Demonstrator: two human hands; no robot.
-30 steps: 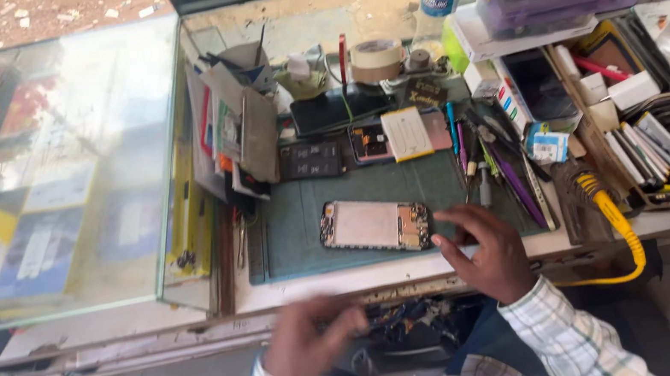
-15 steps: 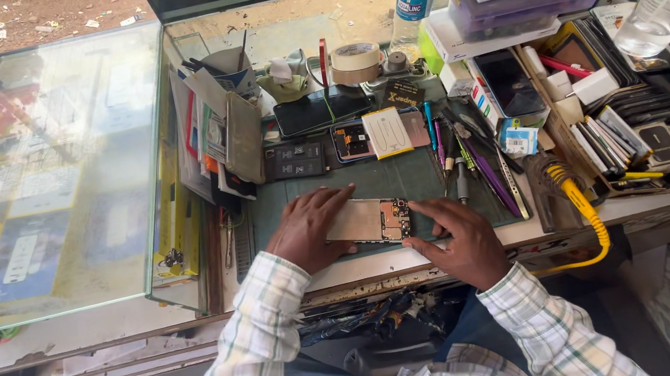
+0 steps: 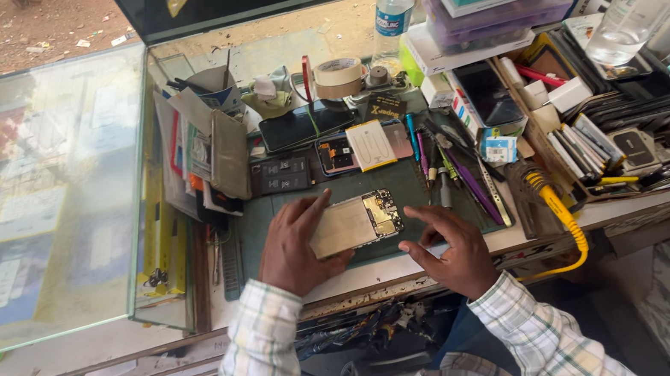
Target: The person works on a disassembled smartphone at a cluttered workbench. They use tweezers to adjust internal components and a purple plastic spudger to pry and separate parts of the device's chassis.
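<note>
An opened phone (image 3: 357,221), back cover off with a gold plate and circuit board showing, lies on the dark green work mat (image 3: 255,233). My left hand (image 3: 296,249) grips its left end, thumb and fingers around the edge. My right hand (image 3: 450,246) rests on the mat just right of the phone, fingers spread, fingertips close to its right end, holding nothing I can see.
Above the mat lie other phone parts (image 3: 322,157), screwdrivers and tweezers (image 3: 453,164), a tape roll (image 3: 338,77) and a water bottle (image 3: 392,12). A glass display case (image 3: 34,193) stands at left. Boxes and trays (image 3: 602,118) crowd the right; a yellow cable (image 3: 558,210) hangs over the bench edge.
My left hand came up from below the bench and took hold of the phone's left end. My right hand shifted from the phone's edge to beside it.
</note>
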